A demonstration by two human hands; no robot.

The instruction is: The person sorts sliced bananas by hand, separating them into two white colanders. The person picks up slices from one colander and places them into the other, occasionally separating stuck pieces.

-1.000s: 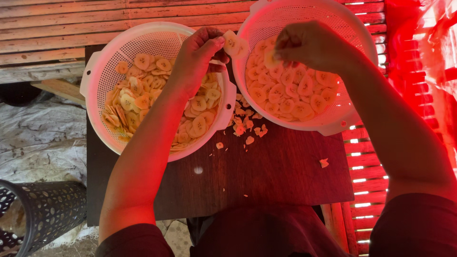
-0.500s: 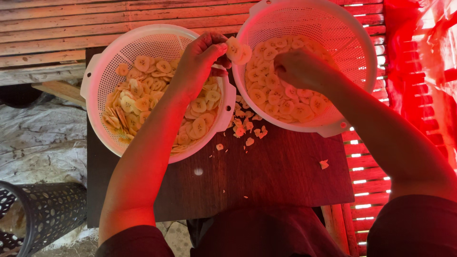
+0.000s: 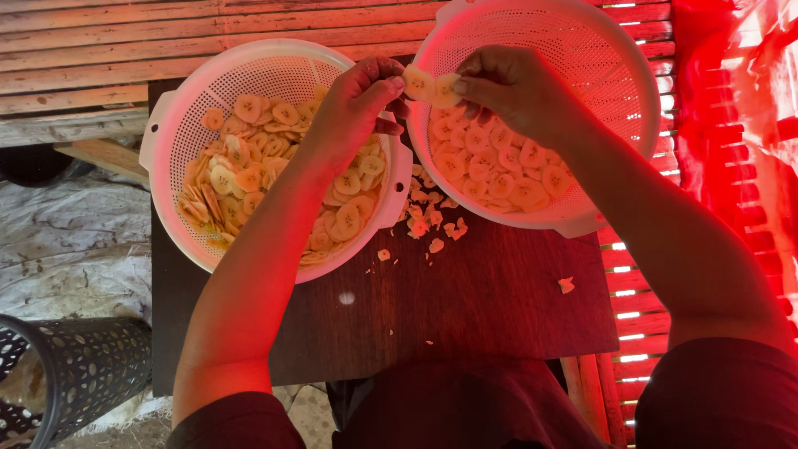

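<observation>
Two white perforated plastic colanders stand side by side on a dark wooden board point(image 3: 465, 308). The left colander point(image 3: 170, 125) and the right colander point(image 3: 619, 75) both hold several round pale banana slices. Between their rims, my left hand point(image 3: 353, 104) and my right hand point(image 3: 511, 87) pinch a pair of stuck-together banana slices point(image 3: 431, 86), each hand gripping one side with its fingertips. The slices hang just above the rim of the right colander.
Small broken bits of slice point(image 3: 432, 224) lie on the board between the colanders, and one crumb point(image 3: 566, 285) farther right. A black perforated metal bin point(image 3: 75, 374) stands at lower left. Wooden slats point(image 3: 125, 41) run behind; red-lit slats point(image 3: 648, 274) lie on the right.
My right hand rose out of the right colander with slices and met my left hand at the gap between the rims. Both hands now pinch the same slices.
</observation>
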